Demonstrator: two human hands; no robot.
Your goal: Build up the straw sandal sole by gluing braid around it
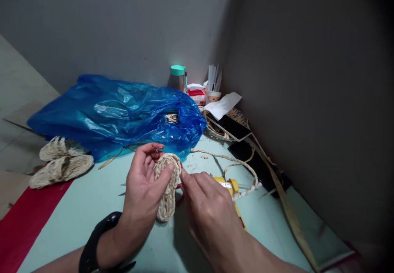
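Note:
My left hand (142, 191) grips a small oval sole woven from pale braided straw (168, 186), thumb pressed on its front and fingers curled behind it. My right hand (207, 207) has its fingers pinched against the sole's right edge, where the braid runs on. A loose braided straw cord (234, 164) trails away to the right over the pale green table (76, 215). A yellow glue gun (230, 186) lies just behind my right hand, partly hidden by it. I wear a black band on my left wrist.
A crumpled blue plastic bag (117, 113) fills the back of the table. Two finished straw slippers (60, 164) lie at the left by a red strip. In the corner stand a teal-capped bottle (177, 78), a cup of sticks, paper, two phones (243, 139). A grey wall closes the right side.

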